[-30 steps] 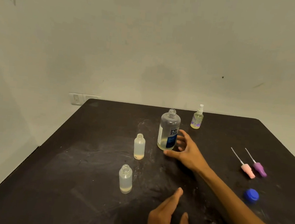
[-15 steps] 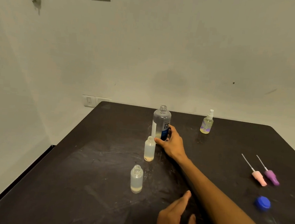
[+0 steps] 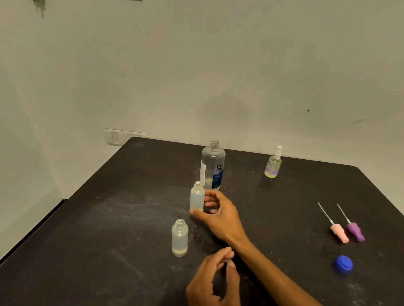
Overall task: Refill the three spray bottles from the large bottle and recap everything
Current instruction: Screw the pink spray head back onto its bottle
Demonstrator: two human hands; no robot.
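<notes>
On the dark scuffed table [image 3: 118,255], a small frosted uncapped bottle [image 3: 179,238] stands nearest. A second frosted open bottle [image 3: 197,196] stands behind it; the right hand [image 3: 217,212] curves around it, thumb at its base, grip loose, contact unclear. The left hand [image 3: 216,288] hovers loosely curled, holding nothing. Further back stands the large clear uncapped bottle with blue label [image 3: 212,166], then a capped yellowish spray bottle [image 3: 273,162], pink spray head [image 3: 338,232], purple spray head [image 3: 355,231] and blue cap [image 3: 343,263].
</notes>
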